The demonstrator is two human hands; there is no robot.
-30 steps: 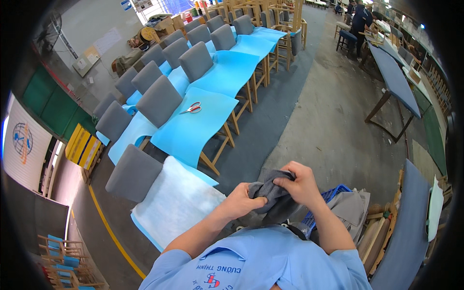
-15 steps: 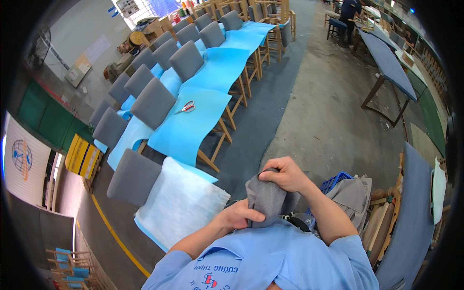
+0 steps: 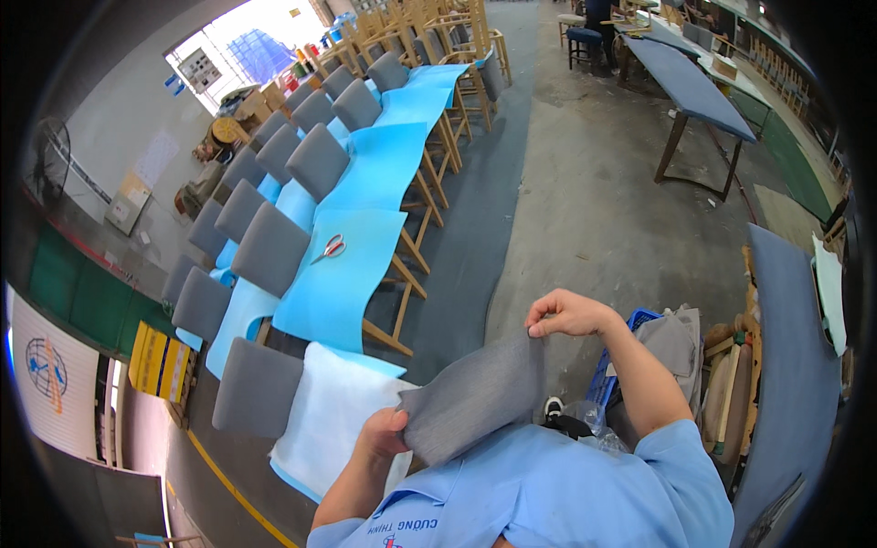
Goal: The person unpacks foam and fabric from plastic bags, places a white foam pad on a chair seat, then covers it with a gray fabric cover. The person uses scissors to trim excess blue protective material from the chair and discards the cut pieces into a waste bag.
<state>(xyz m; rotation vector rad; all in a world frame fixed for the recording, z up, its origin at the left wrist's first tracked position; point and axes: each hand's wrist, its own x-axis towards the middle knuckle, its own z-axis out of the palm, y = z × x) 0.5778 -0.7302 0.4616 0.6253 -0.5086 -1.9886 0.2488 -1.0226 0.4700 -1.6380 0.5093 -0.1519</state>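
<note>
A piece of grey fabric (image 3: 475, 400) is stretched between my two hands in front of my chest. My left hand (image 3: 384, 433) grips its left end, the thumb on top and the other fingers beneath it. At the upper right corner, my right hand (image 3: 568, 315) pinches the cloth between thumb and fingertips. Just left of my left hand, a chair with a grey backrest (image 3: 258, 388) carries white padding (image 3: 331, 411) over its seat. Red-handled scissors (image 3: 331, 247) lie on a blue foam sheet (image 3: 343, 283) on the chair beyond it.
Rows of grey-backed wooden chairs (image 3: 318, 161) draped in blue foam run away to the left. At my right stand a blue crate (image 3: 603, 379) with grey cloth (image 3: 671, 342) and a long blue-grey padded panel (image 3: 790, 365). A long table (image 3: 685, 87) and a person (image 3: 598, 32) are farther off.
The bunched grey fabric has been opened out into a flat piece. My hands have moved apart, the left one leftward and lower. The whole view has shifted slightly.
</note>
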